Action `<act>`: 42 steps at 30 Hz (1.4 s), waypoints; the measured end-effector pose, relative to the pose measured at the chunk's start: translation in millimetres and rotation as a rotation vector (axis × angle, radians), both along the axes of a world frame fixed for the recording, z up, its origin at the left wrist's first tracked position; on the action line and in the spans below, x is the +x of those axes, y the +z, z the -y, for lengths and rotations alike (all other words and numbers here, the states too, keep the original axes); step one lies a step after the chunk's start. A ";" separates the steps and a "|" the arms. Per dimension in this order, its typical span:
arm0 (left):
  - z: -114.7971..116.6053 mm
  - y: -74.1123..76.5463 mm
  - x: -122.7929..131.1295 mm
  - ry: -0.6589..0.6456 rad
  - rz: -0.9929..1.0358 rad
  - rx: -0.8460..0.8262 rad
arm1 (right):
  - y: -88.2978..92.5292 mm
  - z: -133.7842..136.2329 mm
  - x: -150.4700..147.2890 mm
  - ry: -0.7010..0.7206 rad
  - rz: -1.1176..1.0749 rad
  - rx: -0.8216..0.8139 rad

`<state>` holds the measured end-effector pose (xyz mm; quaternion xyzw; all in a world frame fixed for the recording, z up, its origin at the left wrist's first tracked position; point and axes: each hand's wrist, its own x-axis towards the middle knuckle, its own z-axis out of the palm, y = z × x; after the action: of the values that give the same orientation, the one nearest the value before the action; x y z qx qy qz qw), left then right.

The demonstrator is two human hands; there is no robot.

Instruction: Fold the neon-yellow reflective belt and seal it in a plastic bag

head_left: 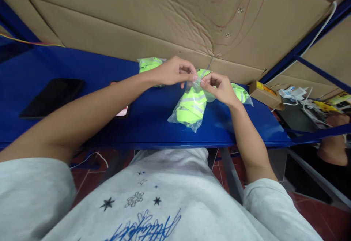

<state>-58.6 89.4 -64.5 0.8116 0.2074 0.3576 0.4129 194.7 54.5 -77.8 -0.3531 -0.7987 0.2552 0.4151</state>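
Observation:
A clear plastic bag with a folded neon-yellow strap with grey reflective stripes inside rests on the blue table. Its top edge is pinched between the fingertips of my left hand and my right hand, which almost meet. Behind my hands sits another neon-yellow bundle, partly covered by them. Further bagged neon-yellow bundles lie to either side: one bag beyond my left wrist, another bag just past my right wrist.
On the blue table, a black tablet-like slab lies at left, and a phone is partly under my left forearm. A small cardboard box stands at right. Cardboard panels back the table. Another person's arm shows far right.

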 end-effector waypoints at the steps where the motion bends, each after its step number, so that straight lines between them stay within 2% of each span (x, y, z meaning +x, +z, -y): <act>1: -1.5 -0.4 -1.3 -0.007 -0.001 -0.017 | -0.8 -0.8 0.3 0.001 -0.002 0.000; 6: -13.2 -6.7 -6.3 -0.017 -0.008 -0.124 | -5.2 -6.1 3.1 0.033 -0.012 0.013; 9: -15.8 -10.0 -5.8 -0.024 -0.009 -0.125 | -7.9 -8.0 4.1 0.061 -0.016 0.001; 19: -1.3 -8.0 1.3 0.000 -0.017 -0.097 | -18.3 -13.5 -0.3 0.072 -0.020 0.007; 22: 1.0 -7.5 1.1 0.009 -0.089 -0.110 | -27.9 -16.3 -6.6 0.048 -0.011 0.019; 26: 1.7 -9.4 1.6 0.074 -0.215 -0.037 | -49.6 -15.8 -14.4 -0.037 0.041 0.081; 29: 2.2 -11.7 3.4 0.097 -0.305 -0.019 | -64.0 -11.7 -10.3 -0.085 0.099 0.113; 35: 1.3 -13.9 7.2 0.061 -0.402 -0.073 | -70.2 -3.4 6.8 -0.125 0.164 0.136; 38: -0.9 -14.6 6.9 0.043 -0.514 0.002 | -71.3 -1.2 3.4 -0.104 0.213 0.142; 42: -4.6 -17.7 6.0 0.064 -0.648 0.231 | -73.7 0.3 -1.0 -0.073 0.265 0.137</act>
<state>-52.5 93.9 -82.2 0.9173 0.3113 0.1154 0.2197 193.7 54.1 -151.5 -0.3834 -0.8485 0.1361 0.3383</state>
